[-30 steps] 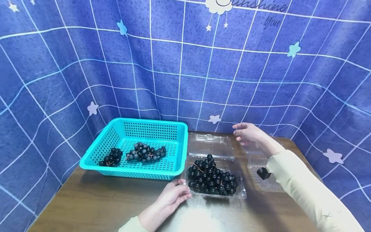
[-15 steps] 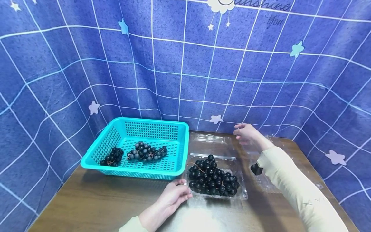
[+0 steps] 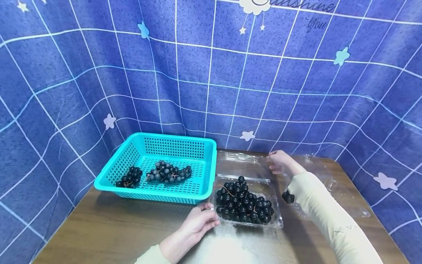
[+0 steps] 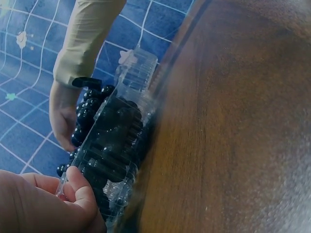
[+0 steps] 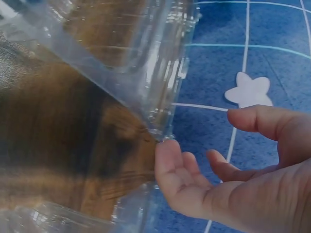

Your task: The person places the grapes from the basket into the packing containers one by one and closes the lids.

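At the left of a brown wooden table (image 3: 105,234), in front of a blue star-patterned curtain (image 3: 184,73), a turquoise slatted basket (image 3: 151,196) is set. Two bunches of dark grapes are held in it: a small bunch (image 3: 130,178) by the left wall and a longer bunch (image 3: 169,173) in the middle. Just to the right of the basket's near side, the left hand (image 3: 197,222) is seen at the near left corner of a clear plastic box (image 3: 276,205), whose rim appears to be pinched between thumb and fingers. The box is filled with a heaped bunch of black grapes (image 3: 245,201), by which the rim seems to be overtopped. Behind the box, its clear lid (image 3: 240,167) is laid back flat, apparently hinged along the rear edge, with its long side running left to right. Farther right, the far right corner of the lid is reached by the right hand (image 3: 280,161); the thumb is held well apart from loosely bent fingers, and nothing is gripped. Whether that corner is touched by a fingertip or only neared cannot be told. The relation judged to matter most is this: from the right hand, the lid is stretched leftward and toward the person, while the left hand is placed diagonally opposite, much farther from the lid's free edge. At the far right, a second clear container (image 3: 350,202) is partly hidden by the sleeve.
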Demonstrator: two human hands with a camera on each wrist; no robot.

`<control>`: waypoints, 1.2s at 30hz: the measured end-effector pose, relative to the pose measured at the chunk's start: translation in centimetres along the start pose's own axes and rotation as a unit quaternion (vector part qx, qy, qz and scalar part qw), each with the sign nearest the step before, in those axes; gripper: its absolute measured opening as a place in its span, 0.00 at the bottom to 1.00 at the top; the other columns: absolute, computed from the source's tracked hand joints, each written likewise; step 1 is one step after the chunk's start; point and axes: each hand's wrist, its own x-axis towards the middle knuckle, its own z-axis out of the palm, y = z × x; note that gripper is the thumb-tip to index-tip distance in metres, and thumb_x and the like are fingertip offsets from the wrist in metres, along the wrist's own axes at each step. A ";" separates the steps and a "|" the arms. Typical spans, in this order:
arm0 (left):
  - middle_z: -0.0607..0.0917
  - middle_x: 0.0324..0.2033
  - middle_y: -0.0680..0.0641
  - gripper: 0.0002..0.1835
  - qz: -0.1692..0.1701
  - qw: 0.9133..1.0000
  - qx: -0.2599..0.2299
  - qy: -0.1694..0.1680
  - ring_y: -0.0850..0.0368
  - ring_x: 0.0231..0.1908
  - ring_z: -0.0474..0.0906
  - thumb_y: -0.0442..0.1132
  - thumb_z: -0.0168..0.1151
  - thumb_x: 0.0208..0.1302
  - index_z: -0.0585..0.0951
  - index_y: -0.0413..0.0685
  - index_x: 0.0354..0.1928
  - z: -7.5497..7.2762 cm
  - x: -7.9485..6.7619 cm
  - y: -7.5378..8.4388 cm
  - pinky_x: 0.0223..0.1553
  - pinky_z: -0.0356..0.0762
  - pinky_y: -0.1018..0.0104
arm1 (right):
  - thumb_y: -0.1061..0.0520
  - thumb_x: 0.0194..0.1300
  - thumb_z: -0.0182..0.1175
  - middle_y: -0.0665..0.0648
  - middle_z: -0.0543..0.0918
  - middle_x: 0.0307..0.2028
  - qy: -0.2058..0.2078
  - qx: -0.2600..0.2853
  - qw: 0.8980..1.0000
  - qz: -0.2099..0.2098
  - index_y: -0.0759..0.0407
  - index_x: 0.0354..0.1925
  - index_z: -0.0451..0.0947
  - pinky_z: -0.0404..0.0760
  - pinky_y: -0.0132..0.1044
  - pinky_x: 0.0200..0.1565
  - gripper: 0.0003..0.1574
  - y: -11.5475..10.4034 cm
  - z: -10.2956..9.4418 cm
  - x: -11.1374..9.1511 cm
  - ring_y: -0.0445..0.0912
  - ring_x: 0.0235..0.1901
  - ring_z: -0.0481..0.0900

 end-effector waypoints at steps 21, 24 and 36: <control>0.70 0.27 0.49 0.17 -0.003 1.000 -0.010 0.000 0.59 0.28 0.74 0.22 0.52 0.51 0.65 0.44 0.41 -0.1 -0.1 0.1 0.36 0.80 0.67 | 0.69 0.61 0.41 0.54 0.69 0.28 0.015 0.047 0.999 -0.006 0.66 0.35 0.63 0.82 0.36 0.35 0.04 3.7 1.5 2.4 0.41 0.23 0.74; 0.71 0.26 0.50 0.17 -0.004 1.000 -0.014 -0.002 0.59 0.27 0.74 0.22 0.52 0.51 0.65 0.44 0.41 0.0 -0.1 0.1 0.36 0.80 0.67 | 0.69 0.60 0.43 0.53 0.70 0.25 0.034 0.030 0.999 -0.014 0.70 0.38 0.66 0.81 0.33 0.30 0.07 4.1 1.7 2.6 0.40 0.21 0.72; 0.70 0.26 0.50 0.16 -0.013 1.000 -0.017 -0.008 0.58 0.28 0.73 0.22 0.52 0.52 0.65 0.44 0.41 0.1 -0.1 0.1 0.36 0.79 0.67 | 0.70 0.62 0.47 0.52 0.70 0.21 0.035 0.027 0.999 -0.016 0.77 0.50 0.65 0.79 0.31 0.27 0.18 4.2 1.5 2.3 0.40 0.20 0.70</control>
